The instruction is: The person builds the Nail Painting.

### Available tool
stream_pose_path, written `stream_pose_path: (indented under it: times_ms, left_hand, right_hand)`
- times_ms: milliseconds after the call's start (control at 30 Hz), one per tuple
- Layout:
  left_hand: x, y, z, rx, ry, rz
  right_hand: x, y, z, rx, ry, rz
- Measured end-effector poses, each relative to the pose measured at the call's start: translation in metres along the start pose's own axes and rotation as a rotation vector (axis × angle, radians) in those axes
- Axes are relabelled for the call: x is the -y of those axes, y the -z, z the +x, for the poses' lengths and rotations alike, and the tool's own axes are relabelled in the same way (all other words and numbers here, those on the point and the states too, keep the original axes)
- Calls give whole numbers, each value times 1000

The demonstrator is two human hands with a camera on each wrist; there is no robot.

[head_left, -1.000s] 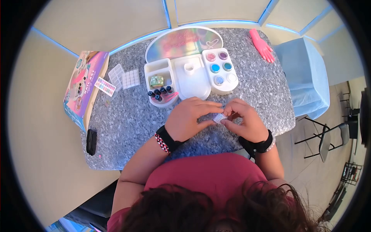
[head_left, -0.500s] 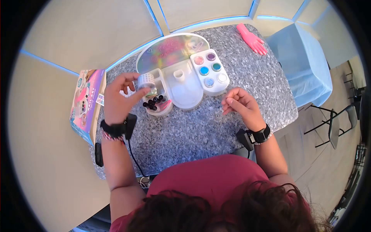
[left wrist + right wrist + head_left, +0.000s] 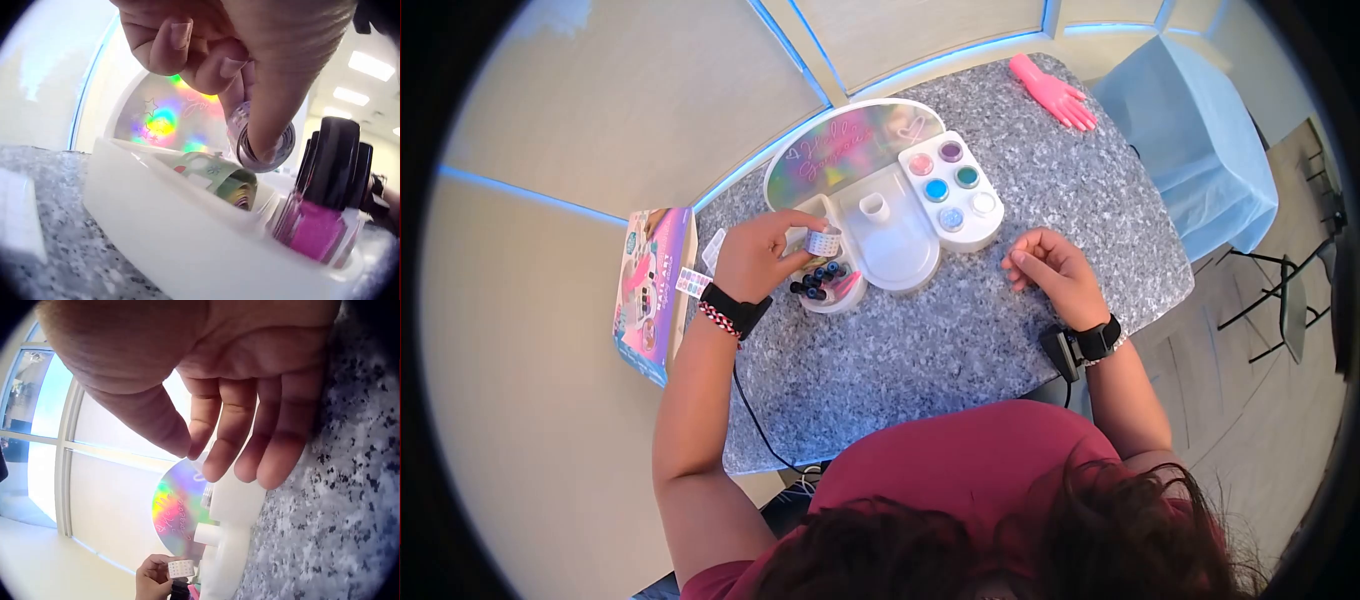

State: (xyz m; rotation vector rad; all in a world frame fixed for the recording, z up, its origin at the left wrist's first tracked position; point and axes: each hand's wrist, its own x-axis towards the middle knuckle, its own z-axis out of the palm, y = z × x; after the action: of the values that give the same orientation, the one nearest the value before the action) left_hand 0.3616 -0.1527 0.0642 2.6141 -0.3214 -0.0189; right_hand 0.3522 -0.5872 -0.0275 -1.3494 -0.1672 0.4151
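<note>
My left hand (image 3: 755, 252) pinches a small patterned roll (image 3: 823, 243) between thumb and fingers, above the left compartment of the white organizer (image 3: 920, 262). In the left wrist view, the roll (image 3: 260, 139) hangs over a green patterned roll (image 3: 215, 178) lying in the compartment, beside black-capped bottles (image 3: 331, 164) with pink showing in one. My right hand (image 3: 1055, 275) is held near the organizer's right side, holding nothing, its fingers loosely bent. In the right wrist view, that hand (image 3: 231, 381) hangs in front of the organizer.
Glitter pots (image 3: 936, 190) sit in the organizer's right section. A pink model hand (image 3: 1055, 95) lies at the back right of the table (image 3: 1100, 210). At the left stands a nail art box (image 3: 650, 290), with a sticker card (image 3: 691, 282) by it. A cable (image 3: 760, 425) trails below my left wrist.
My hands were together around the small roll; my left hand has carried it leftward to the organizer and lowered it over the compartment. My right hand has let go and stays at the right.
</note>
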Motion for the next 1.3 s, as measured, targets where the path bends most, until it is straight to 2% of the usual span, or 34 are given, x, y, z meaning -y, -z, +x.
stream_pose_path:
  times_ms: [67,133,333,433,633,767,833,867,933,967,1033,1067,1100,1133,1167,1233,1300]
  left_hand:
    - [-1,-1,4,23,-57,64]
    - [-2,-2,8,-22,-345,98]
    - [-3,16,16,162,-418,330]
    - [-12,19,19,203,-362,338]
    - [-13,20,22,179,-416,311]
    - [-7,21,21,167,-375,296]
    - [-1,30,13,94,-388,268]
    - [-1,37,2,61,-345,275]
    - [-1,54,-23,-311,-215,116]
    - [4,58,-39,-347,-178,132]
    - [14,59,-74,-580,189,114]
    - [19,50,-89,-612,336,70]
    - [24,36,-104,-591,454,-51]
    - [31,16,-117,-565,471,-298]
    - [35,-4,-127,-531,480,-544]
    - [17,-41,-138,-370,515,-995]
    - [-6,-71,-141,-301,544,-960]
  right_hand:
    - [-4,2,1,-6,-2,9]
    - [-7,4,2,-35,5,25]
    - [-6,4,2,-56,3,34]
    - [-7,3,3,-62,12,7]
    - [-11,6,6,-54,7,2]
    - [-10,5,5,-54,4,0]
    - [-11,6,5,-68,-5,16]
    - [-11,8,5,-79,-5,22]
    - [-11,12,4,-105,-13,35]
    - [-14,14,6,-117,5,86]
    - [-12,20,12,-141,-4,107]
    - [-8,15,21,-116,0,101]
    - [-3,10,28,-198,47,97]
    - [1,7,34,-285,93,92]
    - [3,5,40,-276,96,87]
    - [7,2,52,-132,117,125]
    - [13,-9,59,-75,88,142]
